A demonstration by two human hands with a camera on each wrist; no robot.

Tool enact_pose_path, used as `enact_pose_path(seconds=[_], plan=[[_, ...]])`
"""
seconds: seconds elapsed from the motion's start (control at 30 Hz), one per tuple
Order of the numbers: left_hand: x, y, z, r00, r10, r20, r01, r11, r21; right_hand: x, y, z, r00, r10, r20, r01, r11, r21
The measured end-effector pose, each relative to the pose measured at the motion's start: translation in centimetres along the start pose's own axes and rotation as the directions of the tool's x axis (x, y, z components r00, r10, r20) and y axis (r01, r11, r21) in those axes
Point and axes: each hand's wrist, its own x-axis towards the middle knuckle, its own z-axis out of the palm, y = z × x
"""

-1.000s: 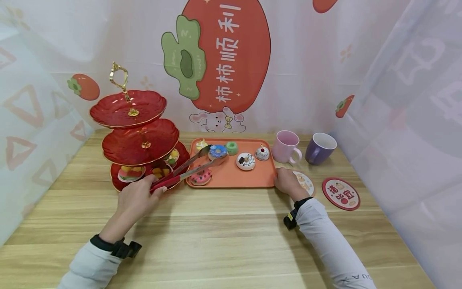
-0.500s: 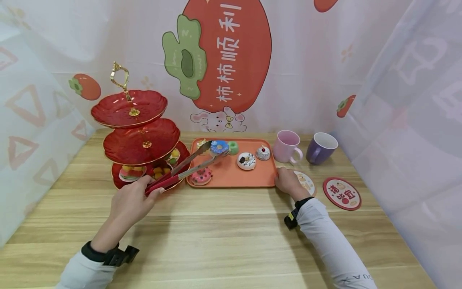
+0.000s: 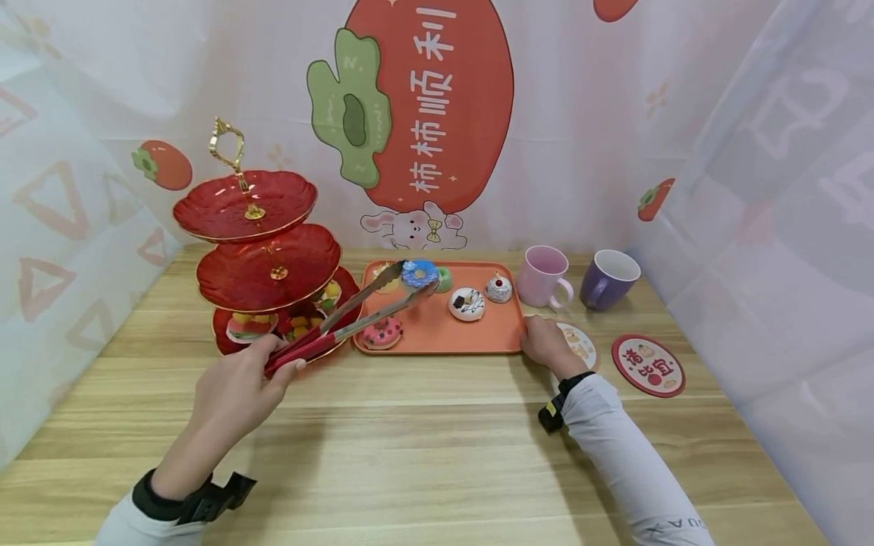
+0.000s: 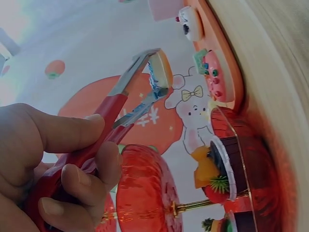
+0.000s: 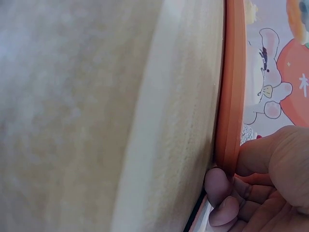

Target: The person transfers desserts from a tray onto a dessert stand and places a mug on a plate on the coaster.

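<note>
My left hand [image 3: 235,387] grips red-handled tongs [image 3: 315,345], fingers curled round the handles. Between the tong tips is a blue doughnut [image 3: 425,268], raised over the back of the orange tray [image 3: 437,339]; the left wrist view shows this doughnut [image 4: 165,70] edge-on, with its tan base. At the tray's front right corner, my right hand [image 3: 544,343] pinches the rim [image 5: 231,96], thumb above and fingertips beneath in the right wrist view. On the tray lie a pink doughnut [image 3: 382,334], a white doughnut [image 3: 467,305], a green ring [image 3: 444,279] and a cherry-topped cake [image 3: 498,288].
A three-tier red stand [image 3: 256,269] with a gold handle stands left of the tray, fruit tarts [image 3: 250,326] on its lowest tier. Pink [image 3: 539,282] and purple [image 3: 601,288] mugs stand at back right. A red-rimmed coaster [image 3: 649,365] and a white coaster [image 3: 580,345] lie nearer.
The blue doughnut has risen off the tray in the tongs and shifted slightly right. My left hand has moved down and left in the head view. My right hand stays at the tray corner.
</note>
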Motion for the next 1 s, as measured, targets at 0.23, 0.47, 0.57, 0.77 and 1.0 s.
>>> enact_pose_path(seconds=[0.23, 0.47, 0.57, 0.77, 1.0], plan=[[-0.4, 0.1, -0.8, 1.000, -0.007, -0.020, 0.007, 1.000, -0.003, 0.0, 0.0, 0.1, 1.000, 0.003, -0.013, -0.003, 1.000, 0.002], [-0.7, -0.1, -1.5, 0.999, -0.019, -0.026, 0.019, 1.000, 0.006, 0.0, 0.0, 0.1, 1.000, 0.012, -0.016, -0.011, 1.000, 0.006], [-0.9, -0.1, -1.8, 0.999, -0.016, -0.043, 0.017, 1.000, 0.012, -0.1, -0.1, 0.0, 1.000, 0.008, -0.016, -0.008, 1.000, 0.002], [-1.2, -0.3, -2.3, 0.992, 0.028, -0.120, -0.025, 0.999, 0.028, -0.2, -0.1, 0.0, 1.000, 0.001, -0.013, -0.001, 1.000, 0.007], [-1.5, -0.6, -3.0, 0.984, 0.062, -0.167, -0.055, 0.998, 0.044, -0.2, -0.2, -0.1, 1.000, 0.003, -0.013, -0.003, 1.000, 0.005]])
